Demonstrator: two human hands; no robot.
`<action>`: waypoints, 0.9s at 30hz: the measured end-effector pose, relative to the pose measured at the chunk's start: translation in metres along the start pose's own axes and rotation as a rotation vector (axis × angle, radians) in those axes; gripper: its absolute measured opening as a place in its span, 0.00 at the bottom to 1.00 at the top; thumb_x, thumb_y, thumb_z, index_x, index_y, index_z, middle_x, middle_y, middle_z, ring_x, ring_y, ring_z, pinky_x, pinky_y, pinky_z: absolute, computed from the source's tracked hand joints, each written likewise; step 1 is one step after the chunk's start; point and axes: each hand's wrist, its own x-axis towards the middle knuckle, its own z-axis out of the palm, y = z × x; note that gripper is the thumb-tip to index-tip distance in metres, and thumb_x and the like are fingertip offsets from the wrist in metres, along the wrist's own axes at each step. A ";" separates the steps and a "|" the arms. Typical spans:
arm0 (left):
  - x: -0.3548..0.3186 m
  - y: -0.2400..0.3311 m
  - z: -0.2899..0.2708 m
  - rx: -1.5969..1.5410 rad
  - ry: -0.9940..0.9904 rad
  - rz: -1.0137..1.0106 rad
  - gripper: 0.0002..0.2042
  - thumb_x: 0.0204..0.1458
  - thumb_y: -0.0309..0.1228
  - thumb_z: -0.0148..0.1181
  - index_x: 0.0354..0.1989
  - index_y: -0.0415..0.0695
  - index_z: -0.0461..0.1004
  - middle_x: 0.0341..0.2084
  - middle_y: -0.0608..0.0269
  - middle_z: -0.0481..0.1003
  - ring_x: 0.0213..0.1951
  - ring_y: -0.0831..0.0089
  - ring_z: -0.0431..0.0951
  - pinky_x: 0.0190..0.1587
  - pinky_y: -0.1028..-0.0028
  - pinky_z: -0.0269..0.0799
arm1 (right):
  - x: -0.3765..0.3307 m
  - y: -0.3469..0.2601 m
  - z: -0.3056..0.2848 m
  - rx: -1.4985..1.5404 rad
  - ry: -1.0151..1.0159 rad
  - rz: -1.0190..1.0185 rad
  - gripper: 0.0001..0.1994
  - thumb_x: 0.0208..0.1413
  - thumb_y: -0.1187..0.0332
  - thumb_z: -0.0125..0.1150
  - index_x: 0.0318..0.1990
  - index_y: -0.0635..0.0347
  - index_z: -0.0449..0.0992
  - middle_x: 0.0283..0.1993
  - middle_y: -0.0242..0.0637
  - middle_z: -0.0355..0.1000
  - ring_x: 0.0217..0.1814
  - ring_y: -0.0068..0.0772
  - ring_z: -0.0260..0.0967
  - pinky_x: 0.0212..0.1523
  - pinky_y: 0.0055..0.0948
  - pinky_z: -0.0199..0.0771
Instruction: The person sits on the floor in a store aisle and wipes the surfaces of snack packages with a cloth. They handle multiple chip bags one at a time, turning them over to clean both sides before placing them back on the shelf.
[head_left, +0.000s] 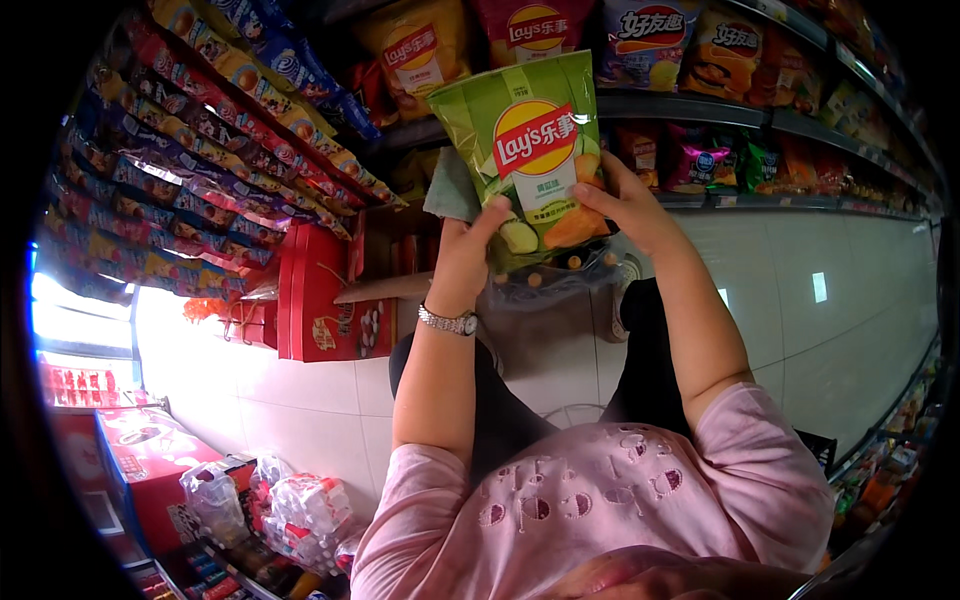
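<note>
A green bag of potato chips (525, 150) with a yellow and red round emblem and pictured cucumber slices is held up before me, its front facing me. My left hand (468, 245) grips its lower left edge, thumb on the front. On the lower right side my right hand (632, 205) holds it the same way, thumb over the front and the other fingers mostly behind. A grey-green cloth (452, 190) shows beside the bag just above my left hand; whether my hidden fingers hold it too, I cannot tell.
Behind the bag, shelves (700, 108) carry more chip bags (645, 45). Rows of hanging snack packets (200, 130) fill the left. Red gift boxes (335, 300) stand on the tiled floor (790, 290). Below the bag is clear plastic wrapping (550, 285) around bottles. Plastic-wrapped goods (305, 510) lie lower left.
</note>
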 end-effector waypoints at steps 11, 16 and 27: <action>0.010 0.007 -0.002 -0.452 0.002 -0.204 0.26 0.61 0.51 0.40 0.59 0.45 0.63 0.56 0.60 0.67 0.56 0.61 0.67 0.59 0.64 0.61 | -0.004 0.009 -0.003 0.218 -0.129 0.179 0.30 0.52 0.60 0.65 0.59 0.64 0.61 0.53 0.40 0.68 0.55 0.28 0.65 0.56 0.25 0.64; 0.006 0.002 0.004 -0.448 -0.016 -0.214 0.28 0.60 0.53 0.42 0.60 0.44 0.60 0.57 0.59 0.66 0.56 0.61 0.67 0.59 0.62 0.61 | -0.001 0.013 0.005 0.343 -0.042 0.201 0.29 0.51 0.61 0.65 0.57 0.64 0.63 0.52 0.40 0.69 0.52 0.27 0.68 0.52 0.25 0.67; 0.012 -0.015 -0.007 0.342 0.326 0.372 0.26 0.61 0.40 0.47 0.62 0.35 0.56 0.60 0.54 0.60 0.61 0.63 0.59 0.62 0.69 0.52 | 0.005 0.015 0.006 -0.261 0.171 -0.090 0.29 0.50 0.60 0.67 0.56 0.65 0.63 0.47 0.39 0.72 0.49 0.26 0.69 0.49 0.25 0.68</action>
